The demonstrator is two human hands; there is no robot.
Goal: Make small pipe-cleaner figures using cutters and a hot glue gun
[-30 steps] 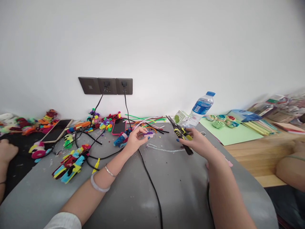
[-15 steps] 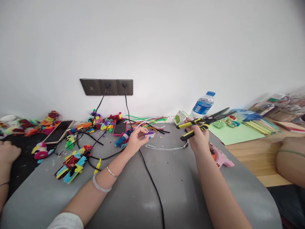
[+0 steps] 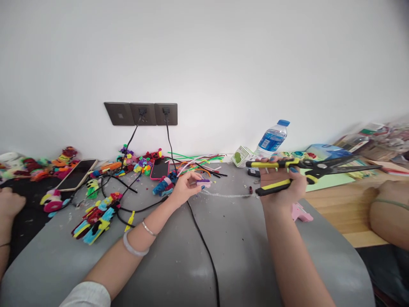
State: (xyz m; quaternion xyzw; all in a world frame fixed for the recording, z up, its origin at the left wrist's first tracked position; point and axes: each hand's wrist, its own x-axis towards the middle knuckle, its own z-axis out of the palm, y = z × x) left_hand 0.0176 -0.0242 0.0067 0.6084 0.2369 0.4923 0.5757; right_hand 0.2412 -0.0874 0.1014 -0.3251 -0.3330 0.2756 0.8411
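Note:
My left hand (image 3: 184,186) is closed in a pinch on a short purple and white fuzzy pipe-cleaner piece (image 3: 203,183). A pale pink pipe cleaner (image 3: 188,165) rises just behind its fingers. Fingers wrapped around the handles, my right hand (image 3: 283,187) holds yellow and black scissors (image 3: 320,167) above the table, palm turned up and blades pointing right. Between the two hands a whitish glittery strip (image 3: 228,195) lies across the table, beside a small dark red bit (image 3: 251,190). A pink glue gun (image 3: 302,213) is partly hidden behind my right wrist.
Colourful pipe-cleaner figures (image 3: 97,217), a phone (image 3: 76,175) and black cables (image 3: 203,243) cover the left side. Loose pipe cleaners (image 3: 204,160) lie by the wall. A water bottle (image 3: 271,138) and small box (image 3: 242,156) stand at the back. Other people's arms (image 3: 390,213) rest at both sides.
My right hand has moved right and turned palm up, swinging the scissors so that the blades point further right. My left hand keeps its pinch and has barely moved.

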